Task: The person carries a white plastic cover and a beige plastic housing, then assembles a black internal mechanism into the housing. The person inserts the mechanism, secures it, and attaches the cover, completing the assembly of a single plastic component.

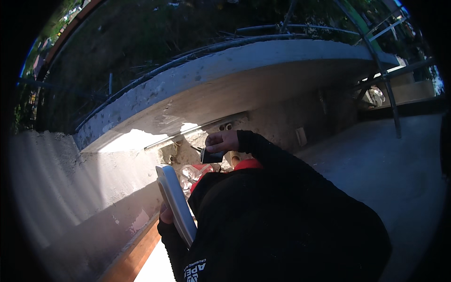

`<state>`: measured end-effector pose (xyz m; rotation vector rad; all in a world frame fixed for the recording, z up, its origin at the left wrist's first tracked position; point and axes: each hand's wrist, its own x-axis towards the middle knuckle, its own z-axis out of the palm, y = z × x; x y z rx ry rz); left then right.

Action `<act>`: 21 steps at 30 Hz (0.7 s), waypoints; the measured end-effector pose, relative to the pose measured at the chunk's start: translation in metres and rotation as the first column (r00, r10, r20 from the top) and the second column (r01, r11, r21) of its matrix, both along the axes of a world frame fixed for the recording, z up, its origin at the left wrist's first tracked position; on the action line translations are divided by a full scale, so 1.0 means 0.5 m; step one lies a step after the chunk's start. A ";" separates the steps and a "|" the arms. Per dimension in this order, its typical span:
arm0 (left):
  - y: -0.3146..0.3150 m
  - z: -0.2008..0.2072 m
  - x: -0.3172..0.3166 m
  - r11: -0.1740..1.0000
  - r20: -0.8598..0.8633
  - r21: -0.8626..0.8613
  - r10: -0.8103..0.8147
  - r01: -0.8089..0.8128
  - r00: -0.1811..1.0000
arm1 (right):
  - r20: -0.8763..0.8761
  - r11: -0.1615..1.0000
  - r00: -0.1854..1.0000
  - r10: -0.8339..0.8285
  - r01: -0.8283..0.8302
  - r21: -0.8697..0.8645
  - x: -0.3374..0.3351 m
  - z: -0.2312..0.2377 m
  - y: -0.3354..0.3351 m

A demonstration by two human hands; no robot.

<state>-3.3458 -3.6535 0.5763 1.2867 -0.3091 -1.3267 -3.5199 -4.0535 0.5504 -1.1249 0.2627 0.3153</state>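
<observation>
My left hand [166, 215] is wrapped round the underside of a long, flat, light-grey board with rounded edges [177, 202]. I see the board nearly edge-on, tilted upright beside my body. The board itself covers most of that hand's fingers. In front of my waist, my right hand [222, 141] pinches a small dark, flat, rectangular tool that looks like a scraper blade [211, 156]. A thin dark part sticks out from its left side. The two held things are apart from each other.
A curved, rough concrete parapet [216, 70] runs ahead of me, with scaffold poles [387, 89] at the right. Rubble, pipe ends [226, 127] and a clear plastic bag [190, 174] lie at its foot. A plastered wall [56, 183] stands left, above a wooden plank [134, 254].
</observation>
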 end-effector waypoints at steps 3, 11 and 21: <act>-0.164 0.134 0.035 0.991 0.149 0.106 -0.096 0.081 0.984 | 0.030 0.995 0.994 -0.104 0.103 0.015 -0.051 0.032 -0.066; -0.628 0.344 0.115 0.854 0.297 0.261 -0.516 0.451 0.804 | 0.007 0.844 0.844 -0.537 0.537 -0.020 -0.182 0.146 -0.179; -1.185 0.398 0.031 0.566 0.716 0.199 -0.641 0.800 0.275 | 0.474 0.061 0.126 -0.871 0.987 -0.152 -0.348 0.280 -0.397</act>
